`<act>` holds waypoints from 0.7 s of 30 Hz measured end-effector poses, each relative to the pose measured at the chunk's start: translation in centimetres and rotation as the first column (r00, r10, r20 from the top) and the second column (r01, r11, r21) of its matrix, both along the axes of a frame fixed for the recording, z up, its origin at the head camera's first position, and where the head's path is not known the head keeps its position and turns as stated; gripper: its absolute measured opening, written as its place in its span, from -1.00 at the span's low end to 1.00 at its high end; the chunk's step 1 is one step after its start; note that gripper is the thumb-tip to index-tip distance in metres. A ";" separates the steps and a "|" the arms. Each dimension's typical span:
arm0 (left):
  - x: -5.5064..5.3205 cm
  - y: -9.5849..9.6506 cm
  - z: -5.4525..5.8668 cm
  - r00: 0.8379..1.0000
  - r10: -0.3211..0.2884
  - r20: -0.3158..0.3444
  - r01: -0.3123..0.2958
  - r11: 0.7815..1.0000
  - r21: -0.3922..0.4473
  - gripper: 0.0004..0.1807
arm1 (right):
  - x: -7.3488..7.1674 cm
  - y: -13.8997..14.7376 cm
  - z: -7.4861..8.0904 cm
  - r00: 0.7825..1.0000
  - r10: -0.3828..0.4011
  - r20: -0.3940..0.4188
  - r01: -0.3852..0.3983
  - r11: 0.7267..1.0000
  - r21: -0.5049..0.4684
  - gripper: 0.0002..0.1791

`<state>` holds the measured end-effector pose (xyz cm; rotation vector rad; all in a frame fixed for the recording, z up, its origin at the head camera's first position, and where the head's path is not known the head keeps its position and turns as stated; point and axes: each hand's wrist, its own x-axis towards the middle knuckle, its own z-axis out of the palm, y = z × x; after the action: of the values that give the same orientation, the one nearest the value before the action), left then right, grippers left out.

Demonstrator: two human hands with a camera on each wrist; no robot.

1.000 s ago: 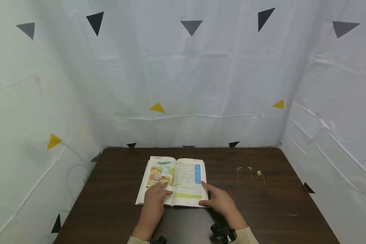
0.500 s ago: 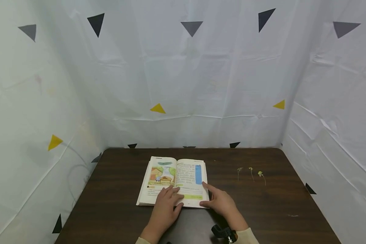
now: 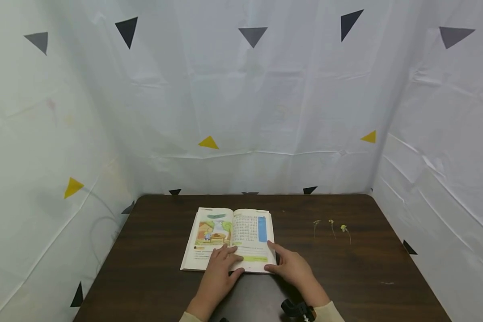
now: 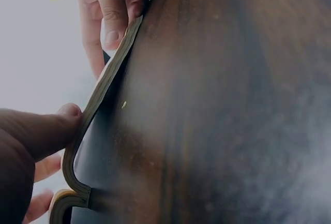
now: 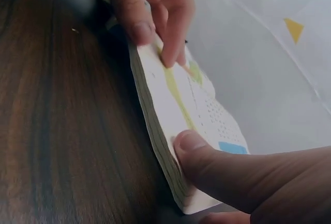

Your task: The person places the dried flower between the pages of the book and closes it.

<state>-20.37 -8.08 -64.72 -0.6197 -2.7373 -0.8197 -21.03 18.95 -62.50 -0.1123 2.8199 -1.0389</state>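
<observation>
An open book (image 3: 203,257) lies on the dark wooden table, a coloured picture on its left page and print with a blue block on its right. My left hand (image 3: 218,273) rests across the lower middle of the pages, fingers spread and fairly straight. In the left wrist view its thumb touches the book's lower edge. At the lower right corner, my right hand (image 3: 293,268) holds the book's side, its thumb (image 5: 194,144) on the page and a fingertip showing beyond the corner. The rest of its fingers are partly hidden in the right wrist view.
Three small dried flowers (image 3: 332,229) with thin stems lie to the right of the book on the table (image 3: 370,277). White sheeting (image 3: 249,98) with black, grey and yellow triangles surrounds the table. A black strap mount (image 3: 298,309) sits on the right wrist.
My left hand has slid right from the left page to across the centre fold, uncovering the text under the picture. My right hand has stayed at the book's right edge.
</observation>
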 end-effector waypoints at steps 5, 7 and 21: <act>-0.1 0.3 0.1 1.000 0.007 0.016 -0.007 1.000 0.029 -0.69 | 0.4 0.9 0.7 0.997 0.072 0.036 -0.070 0.996 -0.055 -0.15; -0.2 0.3 0.2 1.000 0.013 0.015 -0.014 0.999 0.032 -0.70 | 0.4 1.5 1.0 0.997 0.073 0.039 -0.070 0.995 -0.071 -0.20; -0.3 0.3 -0.2 0.999 0.015 0.036 -0.017 0.997 0.075 -0.72 | -0.3 10.4 1.2 0.988 -0.152 -0.007 0.152 0.985 0.085 -0.40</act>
<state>-20.63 -7.73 -64.92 -0.5731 -2.7251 -0.9336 -21.32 29.37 -61.27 0.1129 2.9059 -0.9447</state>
